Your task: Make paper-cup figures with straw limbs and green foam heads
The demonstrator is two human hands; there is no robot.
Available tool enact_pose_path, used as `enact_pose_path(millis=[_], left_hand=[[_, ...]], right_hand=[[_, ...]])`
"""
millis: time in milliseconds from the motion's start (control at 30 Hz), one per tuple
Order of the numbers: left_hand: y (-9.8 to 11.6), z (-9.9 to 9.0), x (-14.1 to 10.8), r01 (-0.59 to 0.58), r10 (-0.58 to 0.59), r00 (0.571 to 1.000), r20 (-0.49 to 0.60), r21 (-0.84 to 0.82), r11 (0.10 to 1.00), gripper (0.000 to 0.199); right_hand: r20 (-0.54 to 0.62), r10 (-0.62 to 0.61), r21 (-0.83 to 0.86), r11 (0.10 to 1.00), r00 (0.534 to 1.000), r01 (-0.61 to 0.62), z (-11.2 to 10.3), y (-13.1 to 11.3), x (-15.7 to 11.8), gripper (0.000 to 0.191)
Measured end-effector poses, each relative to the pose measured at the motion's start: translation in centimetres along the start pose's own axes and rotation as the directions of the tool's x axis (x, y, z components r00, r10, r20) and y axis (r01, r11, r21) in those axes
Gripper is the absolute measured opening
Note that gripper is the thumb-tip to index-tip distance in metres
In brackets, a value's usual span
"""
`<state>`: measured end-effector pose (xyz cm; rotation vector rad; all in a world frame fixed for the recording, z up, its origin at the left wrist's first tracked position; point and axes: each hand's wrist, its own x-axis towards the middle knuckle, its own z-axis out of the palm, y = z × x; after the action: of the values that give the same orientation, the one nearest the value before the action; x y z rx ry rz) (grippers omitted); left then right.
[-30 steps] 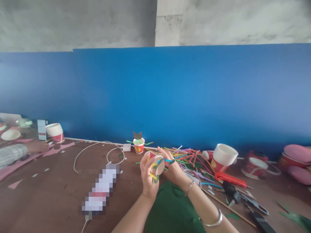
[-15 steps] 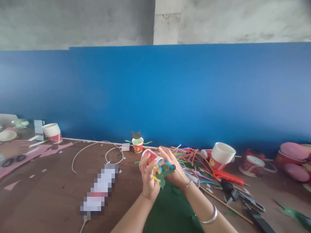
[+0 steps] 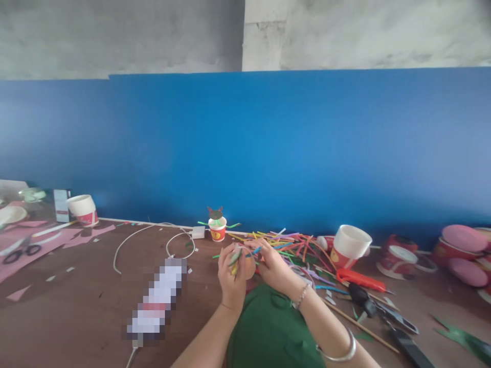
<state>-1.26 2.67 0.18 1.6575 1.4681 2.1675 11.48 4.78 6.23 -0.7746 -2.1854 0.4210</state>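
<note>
My left hand [image 3: 232, 280] is wrapped round a small paper cup [image 3: 249, 266], whose base faces me, with green and yellow pieces between the fingers. At the cup's right side, my right hand [image 3: 273, 266] pinches a blue strip [image 3: 253, 252] near the rim. Part of the cup is hidden by the fingers. Just behind stands a red and white cup [image 3: 218, 233] with a dark eared head and green strip arms. Colourful strips [image 3: 303, 245] lie piled behind my right hand.
A phone [image 3: 156, 300] with a cable lies left. Scissors [image 3: 22, 250] rest on pink paper [image 3: 49, 243]. To the right are stacked white cups [image 3: 351, 243], a red glue gun [image 3: 362, 280], keys [image 3: 362, 299], a wooden stick [image 3: 360, 325] and pink balls [image 3: 464, 238].
The cup in my hands has turned, so its base now faces me and the green leaf-like piece is mostly hidden. My right fingers have closed on the blue strip. The other person's hand has left the far left.
</note>
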Motion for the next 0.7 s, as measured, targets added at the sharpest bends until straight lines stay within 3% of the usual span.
enact_pose_path(millis=[100,233,333,500,700], left_hand=[[0.1,0.1,0.1,0.116,-0.115,0.993,0.016,-0.104,0.988,0.019],[1.0,-0.3,0.1,0.02,0.006,0.991,0.135,-0.19,0.982,0.022],[1.7,-0.3,0.3,0.025,-0.005,0.993,0.12,-0.161,0.987,0.016],[2.3,-0.2,0.7,0.076,-0.072,0.997,0.034,-0.122,0.99,0.009],[2.1,-0.5,0.6,-0.055,0.057,0.997,0.054,-0.029,0.998,0.008]], right_hand=[[0.037,0.099,0.174,0.979,0.994,-0.104,-1.2,-0.5,0.4,0.036],[0.053,0.136,0.191,0.971,0.989,-0.143,-1.7,-0.8,0.6,0.017],[0.052,0.16,0.123,0.979,0.986,-0.165,-1.5,-1.2,0.7,0.017],[0.057,0.086,0.029,0.996,0.995,-0.088,-1.6,-2.1,0.7,0.02],[0.082,0.117,0.054,0.991,0.99,-0.122,-2.1,-2.2,0.6,0.021]])
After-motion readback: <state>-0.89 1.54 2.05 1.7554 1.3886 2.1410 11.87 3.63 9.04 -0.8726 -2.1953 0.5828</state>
